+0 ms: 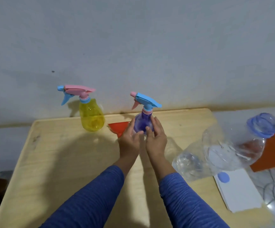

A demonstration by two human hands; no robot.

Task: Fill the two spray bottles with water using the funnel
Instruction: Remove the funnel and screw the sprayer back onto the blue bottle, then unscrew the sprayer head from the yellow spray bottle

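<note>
Purple spray bottle stands upright at tabletop centre, left hand and right hand each with a grip curled round its body; trigger head still on, so a hasty twist could tip it onto the red funnel touching at 9 o'clock. Yellow spray bottle sits at 10 o'clock, capped. Pale wooden tabletop meets a grey wall; large clear water bottle at 3 o'clock overhangs the edge and may roll off.

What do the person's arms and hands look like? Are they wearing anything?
Both arms wear long blue sleeves with a fine ribbed, streaky knit, ending just above the wrists. The left hand and right hand are bare: no gloves, and no rings, watch or bracelets can be seen on the fingers or wrists.
</note>
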